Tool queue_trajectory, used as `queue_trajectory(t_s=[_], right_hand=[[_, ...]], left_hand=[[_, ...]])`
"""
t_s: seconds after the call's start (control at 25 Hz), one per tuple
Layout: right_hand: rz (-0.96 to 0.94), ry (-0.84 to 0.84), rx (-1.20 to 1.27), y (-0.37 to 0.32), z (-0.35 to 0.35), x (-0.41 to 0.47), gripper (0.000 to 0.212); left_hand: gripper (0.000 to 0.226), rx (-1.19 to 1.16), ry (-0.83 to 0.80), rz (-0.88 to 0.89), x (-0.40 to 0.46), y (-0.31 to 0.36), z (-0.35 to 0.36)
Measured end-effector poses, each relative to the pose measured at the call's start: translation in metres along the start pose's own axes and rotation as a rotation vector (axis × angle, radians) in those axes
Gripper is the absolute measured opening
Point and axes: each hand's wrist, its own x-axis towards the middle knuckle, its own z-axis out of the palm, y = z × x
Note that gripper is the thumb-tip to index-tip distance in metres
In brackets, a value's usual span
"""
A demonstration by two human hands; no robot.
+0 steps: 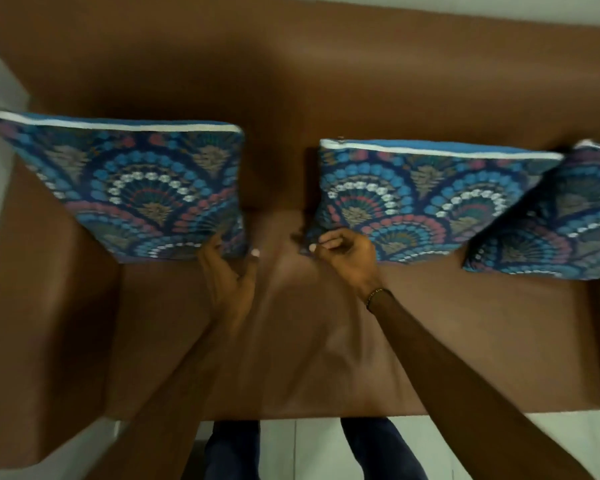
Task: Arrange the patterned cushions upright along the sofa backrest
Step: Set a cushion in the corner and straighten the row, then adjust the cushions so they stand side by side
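Note:
Three cushions with a blue, red and white fan pattern and white piping stand upright against the backrest of a brown sofa (326,74). The left cushion (132,181) leans at the left end. The middle cushion (430,199) stands beside it with a gap between them. The right cushion (565,220) is cut off by the frame edge and overlaps the middle one. My left hand (229,271) holds the left cushion's lower right corner between thumb and fingers. My right hand (343,258) has curled fingers pinching the middle cushion's lower left corner.
The brown seat (291,358) stretches in front of the cushions. The sofa's left armrest (39,306) rises at the left. My legs (232,452) stand on a pale tiled floor (482,441) at the seat's front edge. A light wall shows at the top right.

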Motion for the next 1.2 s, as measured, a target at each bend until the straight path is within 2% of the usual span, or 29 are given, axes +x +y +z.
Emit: queue_trajectory(t_s=[0.04, 0.16, 0.24, 0.32, 0.36, 0.44, 0.52, 0.64, 0.72, 0.8, 0.88, 0.92, 1.0, 1.08, 1.16, 1.2], right_hand=[[-0.017, 0.040, -0.029, 0.011, -0.036, -0.004, 0.018], [-0.039, 0.254, -0.036, 0.038, -0.145, -0.006, 0.039], [-0.001, 0.354, -0.023, 0.050, -0.207, 0.006, 0.060], [0.043, 0.224, 0.118, 0.053, -0.236, 0.029, 0.094], [0.027, 0.136, 0.187, 0.051, -0.239, 0.039, 0.101], [-0.040, 0.065, 0.235, 0.052, -0.237, 0.057, 0.100], [-0.056, 0.090, 0.240, 0.060, -0.231, 0.058, 0.099], [-0.069, 0.153, 0.221, 0.075, -0.223, 0.055, 0.095], [-0.072, 0.169, 0.207, 0.075, -0.221, 0.055, 0.091], [-0.069, 0.178, 0.208, 0.077, -0.223, 0.049, 0.091], [-0.054, 0.197, 0.203, 0.078, -0.232, 0.035, 0.088], [-0.040, 0.218, 0.194, 0.081, -0.239, 0.029, 0.083], [-0.044, 0.312, 0.165, 0.096, -0.268, 0.020, 0.069], [-0.109, 0.466, 0.111, 0.115, -0.312, 0.013, 0.055], [-0.168, 0.651, 0.069, 0.139, -0.369, 0.013, 0.047], [-0.169, 0.743, 0.045, 0.156, -0.405, 0.018, 0.049]], left_hand=[[0.083, -0.031, -0.078, -0.016, -0.009, 0.018, 0.021], [0.106, -0.053, -0.219, 0.003, -0.022, 0.065, 0.075], [0.123, -0.072, -0.323, 0.017, -0.019, 0.092, 0.112], [0.123, -0.107, -0.392, -0.013, -0.012, 0.104, 0.136], [0.121, -0.124, -0.395, -0.038, -0.008, 0.104, 0.144], [0.125, -0.145, -0.362, -0.079, -0.005, 0.103, 0.152], [0.142, -0.116, -0.331, -0.111, -0.004, 0.093, 0.154], [0.144, -0.042, -0.304, -0.079, -0.006, 0.082, 0.152], [0.132, -0.040, -0.283, -0.063, -0.011, 0.084, 0.154], [0.102, -0.004, -0.211, -0.050, -0.033, 0.092, 0.157], [0.068, 0.060, -0.039, 0.005, -0.068, 0.105, 0.166], [0.056, 0.059, -0.013, 0.051, -0.085, 0.112, 0.175], [0.036, 0.029, -0.159, 0.117, -0.120, 0.131, 0.205], [0.026, -0.008, -0.347, 0.192, -0.150, 0.160, 0.247], [0.031, -0.020, -0.483, 0.200, -0.173, 0.192, 0.299], [0.042, -0.019, -0.539, 0.186, -0.183, 0.208, 0.330]])
